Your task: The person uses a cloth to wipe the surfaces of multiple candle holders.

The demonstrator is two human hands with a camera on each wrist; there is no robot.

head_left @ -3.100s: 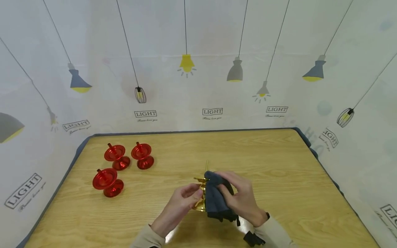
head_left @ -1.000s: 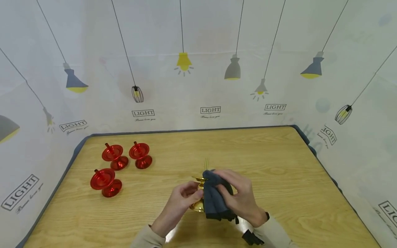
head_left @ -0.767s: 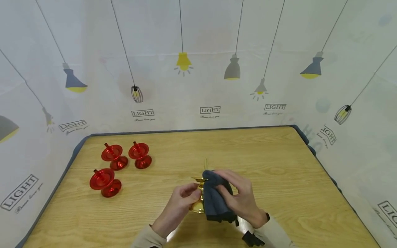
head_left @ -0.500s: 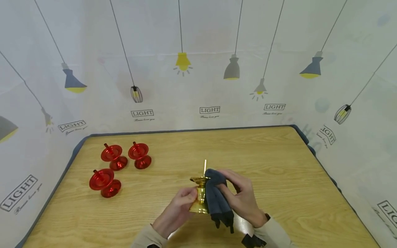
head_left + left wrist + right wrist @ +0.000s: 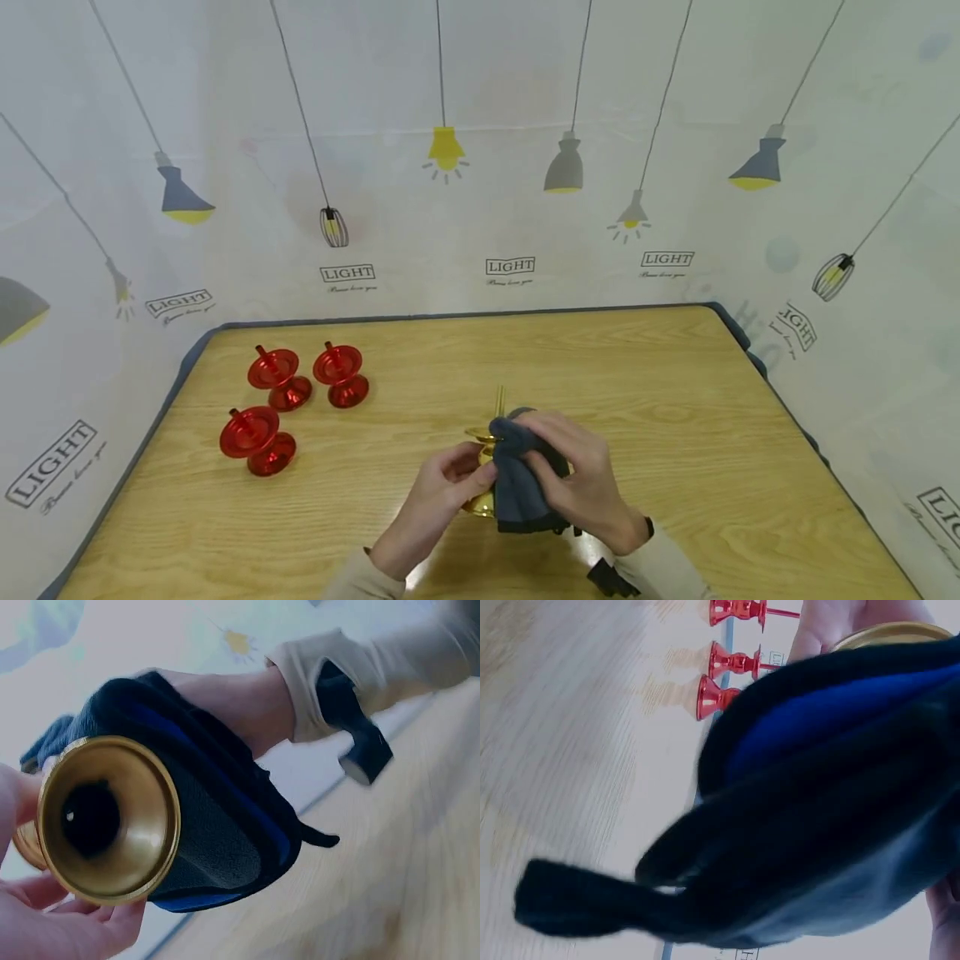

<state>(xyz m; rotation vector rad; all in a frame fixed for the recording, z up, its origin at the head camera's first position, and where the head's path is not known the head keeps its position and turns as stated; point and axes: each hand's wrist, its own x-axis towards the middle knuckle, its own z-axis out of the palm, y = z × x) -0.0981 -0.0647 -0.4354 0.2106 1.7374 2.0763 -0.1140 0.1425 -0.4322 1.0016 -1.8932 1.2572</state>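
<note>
A shiny gold candle holder (image 5: 480,505) with a thin upright spike is held above the table's front middle. My left hand (image 5: 442,492) grips its stem from the left; in the left wrist view the candle holder's hollow round base (image 5: 142,825) faces the camera. My right hand (image 5: 581,475) pinches a dark blue cloth (image 5: 525,492) and presses it against the holder's right side. The cloth covers much of the stem and part of the dish. In the right wrist view the folded cloth (image 5: 817,810) fills most of the picture, with a loop hanging off it.
Several matching pieces stand at the table's left: a red candle holder (image 5: 279,379) at the back, a second red candle holder (image 5: 341,375) beside it, and a third red candle holder (image 5: 258,442) nearer. The wooden table (image 5: 637,375) is bordered by a printed white backdrop (image 5: 420,217).
Half a second ago the cloth sat further right and showed more of the gold stem; now it wraps over more of it. The red candle holders have not moved on the table.
</note>
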